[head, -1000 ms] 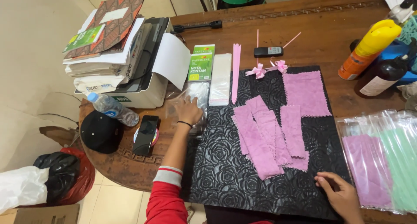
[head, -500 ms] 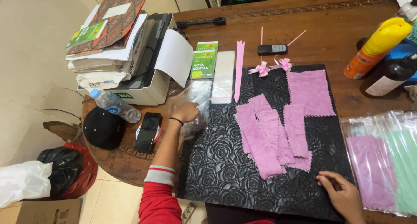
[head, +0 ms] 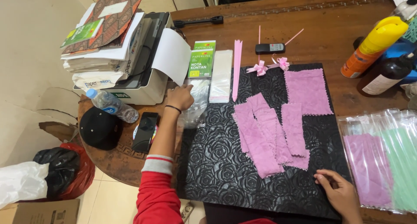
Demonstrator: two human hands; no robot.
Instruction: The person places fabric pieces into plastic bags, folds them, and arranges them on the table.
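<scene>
My left hand (head: pixel 180 98) reaches to the left edge of the black rose-embossed mat (head: pixel 226 163) and grips a stack of clear plastic bags (head: pixel 197 103) beside the printer. My right hand (head: pixel 339 191) rests flat on the mat's near right corner, fingers loosely curled, holding nothing. Several folded pink cloth strips (head: pixel 269 135) lie overlapping on the mat's middle. A flat pink cloth square (head: pixel 307 91) lies at its far right. Two pink ribbon bows (head: pixel 269 66) sit at the mat's far edge.
A printer (head: pixel 139 72) stacked with books and papers stands far left, with a water bottle (head: pixel 112 105), black cap (head: pixel 99 128) and phone (head: pixel 145 132) beside it. Spray can (head: pixel 373 46) and dark bottle (head: pixel 384 76) stand far right. Bagged pink and green cloths (head: pixel 384 163) lie right.
My left hand has slid slightly away from me along the mat's left edge and closed on the clear bags. The right hand has stayed put; the view shifted a little.
</scene>
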